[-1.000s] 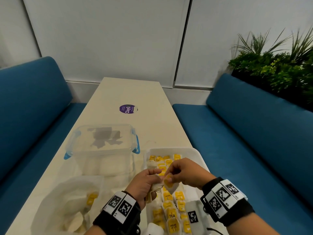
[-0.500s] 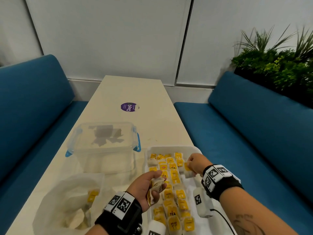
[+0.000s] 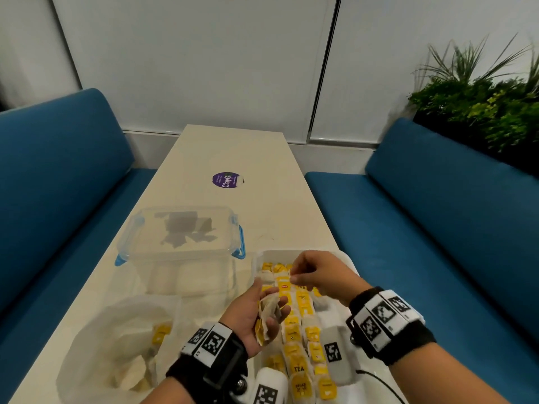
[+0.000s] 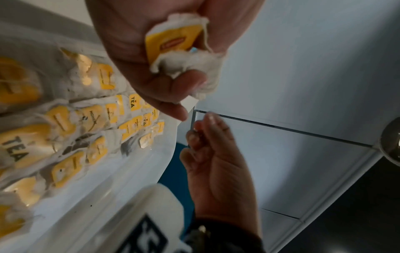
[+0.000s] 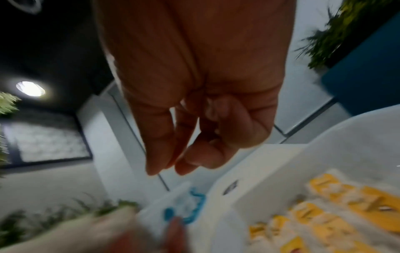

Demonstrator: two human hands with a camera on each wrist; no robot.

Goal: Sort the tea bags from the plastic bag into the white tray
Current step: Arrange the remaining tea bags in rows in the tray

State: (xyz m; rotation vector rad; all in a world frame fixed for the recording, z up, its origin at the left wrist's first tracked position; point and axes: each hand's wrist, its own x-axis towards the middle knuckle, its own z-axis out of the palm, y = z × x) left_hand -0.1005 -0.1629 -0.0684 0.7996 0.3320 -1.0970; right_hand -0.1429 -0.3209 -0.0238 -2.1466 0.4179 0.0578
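- Setting: a long cream table point(image 3: 233, 153) runs away from the person between two blue benches point(image 3: 55, 182), ending at a white panelled wall; green plants point(image 3: 481, 103) stand behind the bench on the person's right.
- White tray point(image 3: 256, 259): near end of the table, its outer long side close to the table's right edge. Rows of yellow-tagged tea bags point(image 3: 300, 298) cover most of its floor; a bare white strip shows along the outer side.
- Clear lidded box point(image 3: 180, 237) with blue clips: just left of the tray's far end. Beyond it the tabletop lies open up to a round purple sticker point(image 3: 228, 179).
- Plastic bag point(image 3: 116, 345): left of the tray's near end, mouth open, a few tea bags lying inside, close to the table's left edge.
- Left hand point(image 3: 256, 313): over the tray's left rim, palm up, fingers curled round a small bunch of tea bags point(image 4: 177, 44), one yellow tag showing.
- Right hand point(image 3: 318, 275): above the tray's far half, fingers bent, thumb and forefinger tips drawn close together; whether they pinch anything cannot be told. It is just beyond the left hand, not touching it.
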